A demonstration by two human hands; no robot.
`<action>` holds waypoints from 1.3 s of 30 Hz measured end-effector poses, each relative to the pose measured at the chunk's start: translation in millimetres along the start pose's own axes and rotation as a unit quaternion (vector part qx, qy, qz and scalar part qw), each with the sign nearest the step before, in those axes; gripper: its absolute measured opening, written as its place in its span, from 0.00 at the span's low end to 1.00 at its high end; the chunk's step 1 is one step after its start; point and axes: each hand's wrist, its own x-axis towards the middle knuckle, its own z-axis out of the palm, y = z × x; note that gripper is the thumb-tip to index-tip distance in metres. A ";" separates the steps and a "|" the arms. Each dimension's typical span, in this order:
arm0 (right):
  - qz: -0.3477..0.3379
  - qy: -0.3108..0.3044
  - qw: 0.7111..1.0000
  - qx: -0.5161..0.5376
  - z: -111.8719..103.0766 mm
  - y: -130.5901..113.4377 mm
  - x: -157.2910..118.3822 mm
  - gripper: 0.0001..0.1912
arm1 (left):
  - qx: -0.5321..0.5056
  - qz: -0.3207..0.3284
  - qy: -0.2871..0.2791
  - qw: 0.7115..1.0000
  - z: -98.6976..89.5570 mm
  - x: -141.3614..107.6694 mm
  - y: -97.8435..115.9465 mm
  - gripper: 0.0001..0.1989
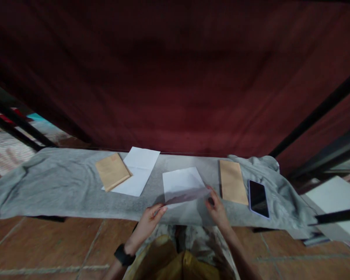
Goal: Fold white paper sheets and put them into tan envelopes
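A white sheet of paper (183, 179) lies in front of me on a grey cloth, its near part lifted and folded up towards me. My left hand (151, 218) pinches the left corner of the raised edge between thumb and fingers. At the other end of that edge, my right hand (216, 208) grips the right corner. Just right of it rests a stack of brown envelopes (233, 182). Left of the sheet, a second white paper (138, 169) with a crease lies flat, partly covered by a brown envelope pile (112, 171).
The grey cloth (61, 186) covers a narrow bench. A phone (258, 198) lies at its right. Dark red fabric (175, 97) hangs behind, with black metal bars (315, 112) at both sides. A white board (335, 196) stands at far right, above a tiled floor (84, 241).
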 end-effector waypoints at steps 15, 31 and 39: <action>-0.013 0.043 0.986 -0.163 18.7 -13.2 16.6 0.19 | -0.028 -0.041 0.088 0.995 15.3 44.8 -39.6 0.23; -0.005 0.059 0.956 -0.287 30.5 -20.9 18.9 0.13 | 0.213 -0.110 0.122 0.963 35.2 49.5 -46.9 0.27; -0.018 0.109 0.961 -0.255 33.6 -18.5 14.1 0.17 | 0.342 -0.068 0.133 0.928 40.2 45.5 -45.2 0.23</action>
